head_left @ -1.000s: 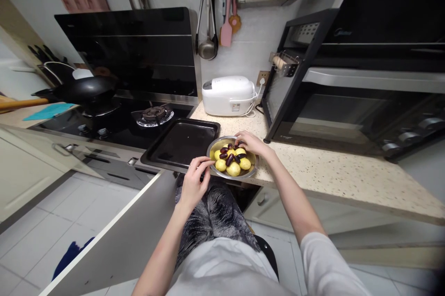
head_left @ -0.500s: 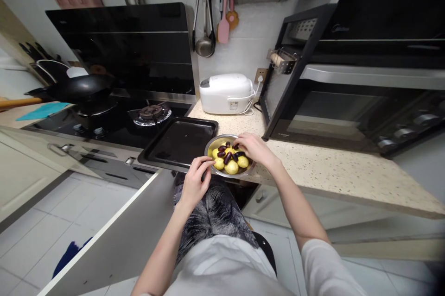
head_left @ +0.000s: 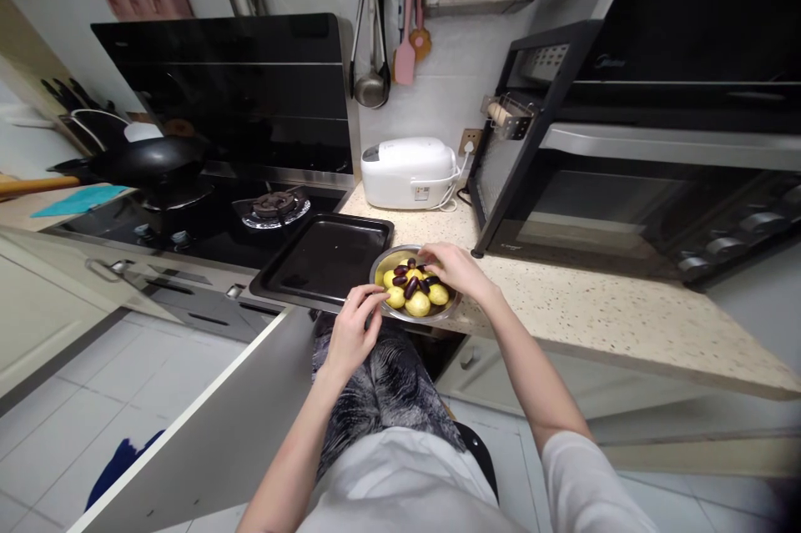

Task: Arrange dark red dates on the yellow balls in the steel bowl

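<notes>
Bowl [head_left: 455,309] holds yellow balls [head_left: 418,305], dark ovals [head_left: 411,289]; hands [head_left: 354,331] half-curled at either side, hold on anything unclear.

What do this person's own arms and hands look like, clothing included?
The left hand and right hand are ungloved, with bare wrists and forearms. A plain white sleeve ends above the right elbow; the left sleeve isn't clearly visible.
</notes>
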### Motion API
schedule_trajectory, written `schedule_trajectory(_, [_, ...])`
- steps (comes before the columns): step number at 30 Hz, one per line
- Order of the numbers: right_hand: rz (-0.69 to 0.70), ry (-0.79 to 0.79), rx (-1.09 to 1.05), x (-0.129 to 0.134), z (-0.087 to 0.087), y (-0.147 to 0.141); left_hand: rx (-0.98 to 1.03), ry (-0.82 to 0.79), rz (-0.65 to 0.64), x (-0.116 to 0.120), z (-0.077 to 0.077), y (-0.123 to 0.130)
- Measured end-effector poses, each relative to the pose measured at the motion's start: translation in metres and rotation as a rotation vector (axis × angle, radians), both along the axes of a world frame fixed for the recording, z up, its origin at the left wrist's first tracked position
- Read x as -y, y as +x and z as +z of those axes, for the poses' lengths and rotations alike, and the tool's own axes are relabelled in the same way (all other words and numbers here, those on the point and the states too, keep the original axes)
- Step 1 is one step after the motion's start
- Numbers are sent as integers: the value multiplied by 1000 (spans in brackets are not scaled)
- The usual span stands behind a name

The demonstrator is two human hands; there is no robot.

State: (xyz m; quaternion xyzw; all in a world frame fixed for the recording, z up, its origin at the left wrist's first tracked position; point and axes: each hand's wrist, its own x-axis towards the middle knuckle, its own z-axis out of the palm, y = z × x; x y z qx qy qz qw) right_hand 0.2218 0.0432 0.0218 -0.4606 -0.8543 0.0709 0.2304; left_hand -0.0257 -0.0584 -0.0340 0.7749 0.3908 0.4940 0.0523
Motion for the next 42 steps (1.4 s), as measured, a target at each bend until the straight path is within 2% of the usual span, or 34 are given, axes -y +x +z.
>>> schedule_trajectory(9, [-47,37,13,3,5,-4,-22,-6,-16,-1,-3,2])
schedule_trajectory(17, [-34,0,31,0,-3,-7,-60,4,-24,0,-1,2])
schedule_trajectory(25, [-70,45,42,-23,-6,13,-77,3,-32,0,-2,2])
schedule_trajectory(35, [127,-73,167,-66,-18,14,-86,-4,-33,0,1,-1])
schedule_trajectory(42, [137,-87,184,-68,-18,16,-98,-2,-27,0,1,-2])
